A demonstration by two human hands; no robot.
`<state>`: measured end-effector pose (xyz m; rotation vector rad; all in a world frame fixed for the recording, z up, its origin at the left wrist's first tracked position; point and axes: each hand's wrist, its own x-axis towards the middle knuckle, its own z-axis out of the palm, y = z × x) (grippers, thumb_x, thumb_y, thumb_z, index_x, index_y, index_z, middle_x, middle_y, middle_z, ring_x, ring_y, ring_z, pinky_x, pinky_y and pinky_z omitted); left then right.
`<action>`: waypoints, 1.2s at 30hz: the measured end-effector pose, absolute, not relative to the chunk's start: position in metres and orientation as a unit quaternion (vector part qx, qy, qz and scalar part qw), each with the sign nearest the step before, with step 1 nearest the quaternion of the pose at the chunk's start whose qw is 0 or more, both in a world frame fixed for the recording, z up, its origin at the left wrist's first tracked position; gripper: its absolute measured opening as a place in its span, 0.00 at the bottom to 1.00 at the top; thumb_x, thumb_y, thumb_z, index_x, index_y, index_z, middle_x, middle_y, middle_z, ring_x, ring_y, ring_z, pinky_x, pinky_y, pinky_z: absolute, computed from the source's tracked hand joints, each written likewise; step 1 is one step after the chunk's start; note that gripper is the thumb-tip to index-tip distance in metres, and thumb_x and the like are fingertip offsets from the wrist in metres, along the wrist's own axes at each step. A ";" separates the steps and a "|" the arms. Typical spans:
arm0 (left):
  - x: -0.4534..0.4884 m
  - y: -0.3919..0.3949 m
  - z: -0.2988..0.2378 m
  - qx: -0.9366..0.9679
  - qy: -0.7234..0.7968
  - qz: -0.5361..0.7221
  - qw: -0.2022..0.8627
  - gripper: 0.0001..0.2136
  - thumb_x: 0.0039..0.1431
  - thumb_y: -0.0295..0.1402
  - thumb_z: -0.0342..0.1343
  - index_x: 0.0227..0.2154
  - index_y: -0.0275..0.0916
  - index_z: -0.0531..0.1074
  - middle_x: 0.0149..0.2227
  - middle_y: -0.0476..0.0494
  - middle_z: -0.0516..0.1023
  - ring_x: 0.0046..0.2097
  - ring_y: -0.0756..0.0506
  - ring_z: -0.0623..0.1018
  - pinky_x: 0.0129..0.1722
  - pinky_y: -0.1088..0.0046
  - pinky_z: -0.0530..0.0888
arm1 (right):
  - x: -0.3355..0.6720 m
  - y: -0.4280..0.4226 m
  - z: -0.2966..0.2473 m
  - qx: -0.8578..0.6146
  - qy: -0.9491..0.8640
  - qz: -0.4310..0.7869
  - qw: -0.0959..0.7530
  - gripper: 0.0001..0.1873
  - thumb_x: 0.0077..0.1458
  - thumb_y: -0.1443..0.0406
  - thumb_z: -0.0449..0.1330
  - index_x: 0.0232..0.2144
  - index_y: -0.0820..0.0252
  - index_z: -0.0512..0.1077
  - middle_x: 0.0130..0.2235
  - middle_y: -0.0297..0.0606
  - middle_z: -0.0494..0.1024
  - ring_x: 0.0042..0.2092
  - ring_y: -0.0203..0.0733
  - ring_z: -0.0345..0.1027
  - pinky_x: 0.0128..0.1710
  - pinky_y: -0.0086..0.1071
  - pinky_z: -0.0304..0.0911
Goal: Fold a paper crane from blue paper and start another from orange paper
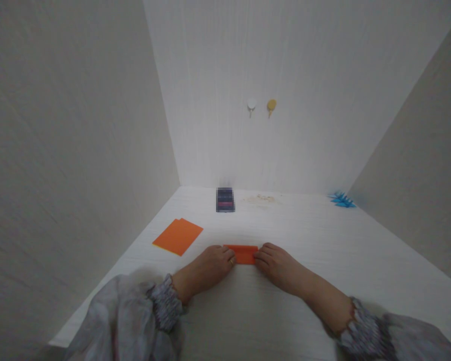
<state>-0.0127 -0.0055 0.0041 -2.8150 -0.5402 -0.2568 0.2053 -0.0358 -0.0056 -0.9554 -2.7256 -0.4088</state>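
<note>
A strip of folded orange paper (245, 254) lies flat on the white table, its long side running left to right. At its left end, my left hand (218, 263) grips it with curled fingers, and a ring shows on one of them. The fingers of my right hand (272, 263) are closed over the opposite end. Both thumbs are hidden from this view. To the left of my hands rests a small stack of orange paper sheets (178, 236), slightly fanned, with a thin yellow edge along the front.
A dark blurred block (225, 200) sits near the back wall. Several blue folded-paper pieces (342, 199) are grouped in the back right corner. Pale walls enclose the table on three sides. A white hook (251, 106) and a yellow hook (271, 106) are on the back wall.
</note>
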 end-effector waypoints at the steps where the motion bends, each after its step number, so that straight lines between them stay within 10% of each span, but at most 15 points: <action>1: -0.012 -0.006 0.004 -0.969 -0.186 -0.088 0.134 0.07 0.57 0.25 0.43 0.29 0.34 0.65 0.29 0.44 0.70 0.31 0.47 0.70 0.29 0.71 0.67 | 0.205 -0.036 -0.006 -0.327 -0.929 -0.139 0.109 0.12 0.56 0.71 0.47 0.28 0.64 0.69 0.29 0.41 0.71 0.33 0.40 0.62 0.36 0.35 0.57; 36: -0.013 -0.014 0.007 -0.972 -0.205 -0.084 0.079 0.16 0.59 0.36 0.40 0.48 0.38 0.61 0.49 0.45 0.68 0.40 0.45 0.69 0.38 0.68 0.64 | 0.203 -0.044 0.008 -0.350 -0.935 -0.001 0.062 0.16 0.50 0.72 0.50 0.43 0.64 0.67 0.43 0.44 0.71 0.45 0.43 0.60 0.46 0.38 0.54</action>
